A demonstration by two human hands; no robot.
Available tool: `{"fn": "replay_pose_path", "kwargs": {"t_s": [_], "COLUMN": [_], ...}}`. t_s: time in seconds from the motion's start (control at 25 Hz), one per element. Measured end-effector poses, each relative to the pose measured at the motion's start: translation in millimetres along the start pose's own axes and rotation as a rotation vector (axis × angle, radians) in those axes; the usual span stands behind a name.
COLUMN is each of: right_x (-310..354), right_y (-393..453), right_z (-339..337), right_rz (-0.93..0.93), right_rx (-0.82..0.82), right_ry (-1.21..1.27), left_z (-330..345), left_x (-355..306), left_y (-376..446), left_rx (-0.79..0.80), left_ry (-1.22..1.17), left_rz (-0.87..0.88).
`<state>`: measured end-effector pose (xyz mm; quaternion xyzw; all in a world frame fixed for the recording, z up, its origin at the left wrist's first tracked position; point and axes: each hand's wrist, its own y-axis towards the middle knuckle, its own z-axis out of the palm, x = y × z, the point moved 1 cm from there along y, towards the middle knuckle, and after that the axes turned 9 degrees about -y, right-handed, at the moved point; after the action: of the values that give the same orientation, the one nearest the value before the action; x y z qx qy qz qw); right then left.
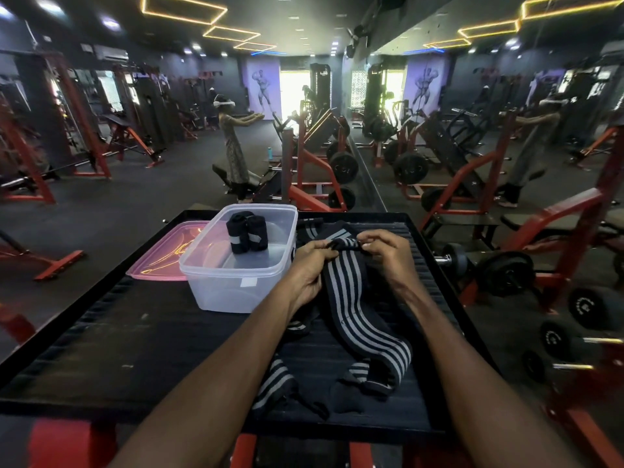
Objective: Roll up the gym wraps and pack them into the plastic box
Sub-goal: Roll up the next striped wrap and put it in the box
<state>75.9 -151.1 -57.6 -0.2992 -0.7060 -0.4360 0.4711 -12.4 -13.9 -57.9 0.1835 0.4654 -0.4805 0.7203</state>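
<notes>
Both hands meet at the far end of a striped gym wrap [351, 298] on the black counter [135, 349]: the left hand [309, 268] and the right hand [385, 253] have their fingers pinched on its rolled tip. The wrap's loose length trails toward the person. Just left stands the open plastic box [236, 292], two rolled wraps [246, 236] upright inside, its pink lid [162, 255] beside it.

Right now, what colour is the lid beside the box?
Pink lid, see-through, clearest in the head view.

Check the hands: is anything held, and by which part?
Both the left hand and right hand pinch the far end of a striped wrap.
</notes>
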Motion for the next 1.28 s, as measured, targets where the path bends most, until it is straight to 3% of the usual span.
{"fn": "replay_pose_path", "kwargs": {"t_s": [0.12,0.28,0.44,0.56,0.76,1.0,1.28], "right_x": [-6,-10,-11,-10,-4,-2,-2], "right_y": [2,1,2,0,-6,-6,-6], "right_z": [-2,0,-4,-3,2,-1,0], "right_rz": [0.105,0.065,0.045,0.088,0.107,0.079,0.089], "right_rx": [0.031,0.165,0.143,0.163,0.263,0.273,0.243], "right_ry": [-0.065,-0.201,-0.317,-0.304,-0.332,-0.234,-0.149], "left_z": [3,-5,-16,-19,-21,-28,-28], "left_x": [3,12,16,18,15,16,11], "left_y": [-3,-2,5,4,5,10,6], "left_rx": [0.020,0.032,0.037,0.102,0.111,0.096,0.109], "left_ry": [0.003,0.042,0.122,0.208,0.439,0.490,0.480], "left_rz": [-0.001,-0.019,-0.055,-0.021,0.243,0.202,0.303]}}
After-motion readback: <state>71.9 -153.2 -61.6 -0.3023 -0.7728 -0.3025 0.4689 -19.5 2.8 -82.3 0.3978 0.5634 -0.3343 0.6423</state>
